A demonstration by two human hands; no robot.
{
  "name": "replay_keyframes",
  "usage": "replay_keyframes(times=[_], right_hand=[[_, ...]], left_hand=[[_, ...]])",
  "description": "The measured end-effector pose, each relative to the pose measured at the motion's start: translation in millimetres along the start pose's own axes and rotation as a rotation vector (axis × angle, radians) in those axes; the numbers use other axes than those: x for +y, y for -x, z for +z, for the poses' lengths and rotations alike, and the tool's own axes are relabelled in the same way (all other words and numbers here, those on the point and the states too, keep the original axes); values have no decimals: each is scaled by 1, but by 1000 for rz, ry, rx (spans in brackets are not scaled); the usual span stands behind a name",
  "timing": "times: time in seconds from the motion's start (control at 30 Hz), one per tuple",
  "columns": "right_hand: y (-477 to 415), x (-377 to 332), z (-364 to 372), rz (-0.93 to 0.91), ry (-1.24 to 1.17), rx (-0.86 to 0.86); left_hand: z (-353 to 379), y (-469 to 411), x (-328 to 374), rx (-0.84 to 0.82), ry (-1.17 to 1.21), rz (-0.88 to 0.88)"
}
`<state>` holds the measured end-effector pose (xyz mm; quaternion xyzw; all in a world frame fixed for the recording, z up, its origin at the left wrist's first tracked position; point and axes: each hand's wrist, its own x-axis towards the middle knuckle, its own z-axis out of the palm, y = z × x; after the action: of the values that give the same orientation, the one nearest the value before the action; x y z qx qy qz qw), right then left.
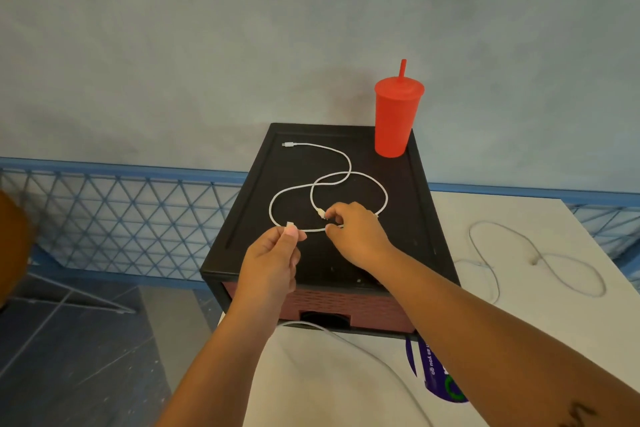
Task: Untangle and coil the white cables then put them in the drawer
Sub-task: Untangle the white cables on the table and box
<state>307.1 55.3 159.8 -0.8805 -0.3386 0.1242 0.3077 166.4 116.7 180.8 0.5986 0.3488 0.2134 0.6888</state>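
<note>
The white cable [346, 180] is laid in two crossing loops on the black top of the drawer unit [415, 243], in the centre of the frame. One plug [287, 144] is left free at the upper left of that top; from there the cord is run right and down, is crossed over itself near the middle, and is brought round to the lower centre, where both hands meet it. The layout's long axis is judged to run from upper left to lower right.

The left hand [273, 253] is closed in a narrow pinch on a white plug end at the lower edge of the left loop. The right hand [356, 236], just beside it to the right, is closed on the cord, with another connector held at its fingertips [334, 215]. Both hands are near the front of the loops, so the free end lies away from them, toward the upper left.

Open room is seen on the black top to the left of the loops. To the upper right a red tumbler [396, 118] with a straw stands close to the right loop and could be caught. Below, the brick-red drawer [346, 305] is seen shut, and another cable [533, 260] is left on the white table [588, 225] at the right.
</note>
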Motion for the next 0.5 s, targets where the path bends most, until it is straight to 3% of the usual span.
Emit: replay_keyframes(times=[0.23,0.5], right_hand=[[-24,-1,15,-93,352,-203],[-11,11,8,-143,352,-82]], left_hand=[[-4,-14,-8,9,-8,-31],[0,-11,-11,14,2,-62]])
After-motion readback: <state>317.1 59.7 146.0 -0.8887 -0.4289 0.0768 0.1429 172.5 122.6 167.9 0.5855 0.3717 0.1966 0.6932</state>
